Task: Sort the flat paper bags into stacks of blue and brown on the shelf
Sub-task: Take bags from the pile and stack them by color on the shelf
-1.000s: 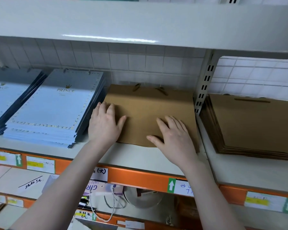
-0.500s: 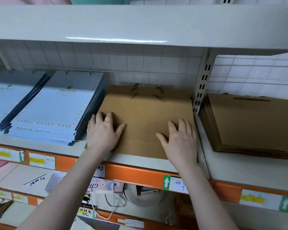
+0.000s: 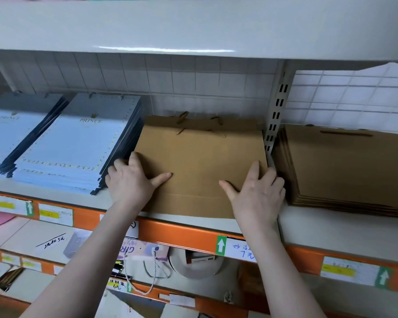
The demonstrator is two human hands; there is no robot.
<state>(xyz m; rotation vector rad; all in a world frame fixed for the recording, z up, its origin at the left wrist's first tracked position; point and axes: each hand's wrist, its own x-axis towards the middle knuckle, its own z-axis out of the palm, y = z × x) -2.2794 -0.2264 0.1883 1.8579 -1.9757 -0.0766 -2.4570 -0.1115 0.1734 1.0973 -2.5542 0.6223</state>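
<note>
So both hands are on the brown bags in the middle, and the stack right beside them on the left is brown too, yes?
Not quite. The left hand and right hand are indeed on the middle brown paper bags, but the head view shows the stack to their left is blue paper bags printed PRINCE. The other brown stack lies to the right, past the shelf upright.

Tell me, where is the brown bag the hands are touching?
In the head view, the brown bag lies flat mid-shelf, between the blue stack on its left and the slotted post on its right, with the left hand and right hand on its sides.
</note>
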